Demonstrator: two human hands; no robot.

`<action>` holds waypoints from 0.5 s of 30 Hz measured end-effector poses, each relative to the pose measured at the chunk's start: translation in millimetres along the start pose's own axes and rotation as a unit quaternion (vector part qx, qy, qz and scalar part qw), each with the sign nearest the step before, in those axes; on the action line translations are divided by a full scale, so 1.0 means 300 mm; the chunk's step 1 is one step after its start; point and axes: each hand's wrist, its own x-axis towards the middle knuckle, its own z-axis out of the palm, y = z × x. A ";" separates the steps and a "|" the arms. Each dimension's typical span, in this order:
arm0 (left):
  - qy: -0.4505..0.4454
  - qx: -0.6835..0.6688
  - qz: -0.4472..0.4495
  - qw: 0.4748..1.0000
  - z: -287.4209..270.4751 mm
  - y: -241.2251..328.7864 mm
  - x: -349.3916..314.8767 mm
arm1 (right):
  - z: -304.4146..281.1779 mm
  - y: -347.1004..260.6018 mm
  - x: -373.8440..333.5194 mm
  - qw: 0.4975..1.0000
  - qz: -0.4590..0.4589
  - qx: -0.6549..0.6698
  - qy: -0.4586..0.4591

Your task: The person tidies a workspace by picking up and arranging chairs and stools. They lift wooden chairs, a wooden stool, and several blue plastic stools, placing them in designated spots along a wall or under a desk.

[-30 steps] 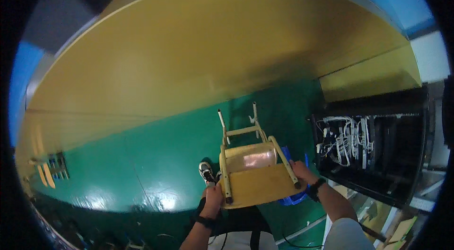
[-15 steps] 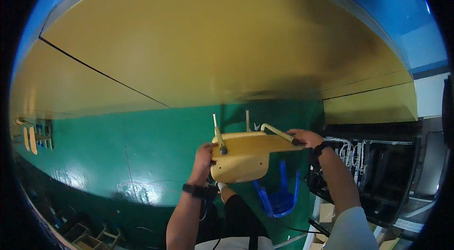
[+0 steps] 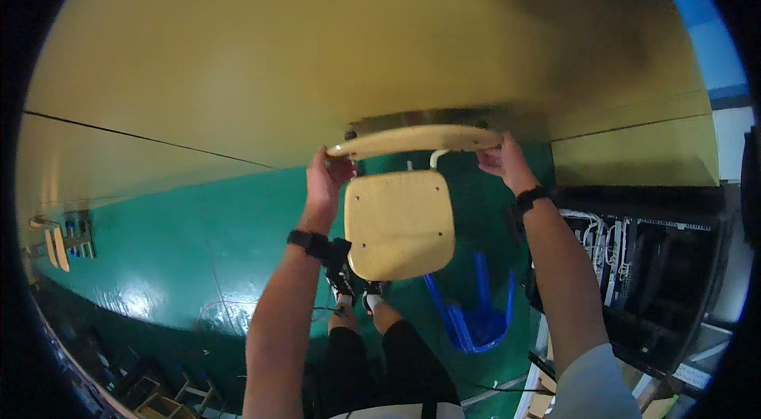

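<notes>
A chair with a pale wooden seat [image 3: 400, 225] and a curved wooden backrest [image 3: 416, 140] is in front of me, its backrest on the side near the yellow wall. The seat's top faces up and shows several screw heads. My left hand [image 3: 329, 179] is closed on the left end of the backrest, and my right hand [image 3: 507, 164] grips the right end. A bit of cream metal tube [image 3: 436, 159] shows between seat and backrest; the legs are hidden beneath the seat.
A tall yellow wall [image 3: 317, 46] rises ahead over the green floor [image 3: 182, 237]. To my right are a blue plastic stool [image 3: 476, 328] and an open black cabinet [image 3: 654, 292] with white cables [image 3: 618, 252]. Another wooden chair [image 3: 57, 243] is at far left. My shoes [image 3: 341, 284] are near the seat.
The chair has turned from tipped over, legs raised, to seat upward with the backrest toward the wall. Both hands have moved to the backrest's ends.
</notes>
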 end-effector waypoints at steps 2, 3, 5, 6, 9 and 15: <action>-0.004 0.049 0.006 0.999 0.031 -0.001 0.050 | 0.018 0.001 0.020 0.999 -0.003 0.042 0.014; -0.010 0.067 0.017 0.998 0.026 0.005 0.065 | 0.022 0.001 0.038 0.996 -0.009 0.085 0.017; -0.025 0.085 0.018 0.996 0.033 -0.002 0.093 | -0.007 -0.025 0.078 0.997 -0.002 0.072 0.003; -0.029 0.098 0.020 0.995 0.039 -0.010 0.095 | -0.028 -0.022 0.091 0.998 0.005 0.060 -0.018; -0.035 0.091 0.045 0.994 0.042 -0.049 0.115 | -0.085 0.015 0.097 0.995 -0.020 0.080 -0.058; -0.023 0.119 0.054 0.991 0.012 -0.040 0.099 | -0.110 0.508 -0.202 0.992 -0.083 0.071 0.059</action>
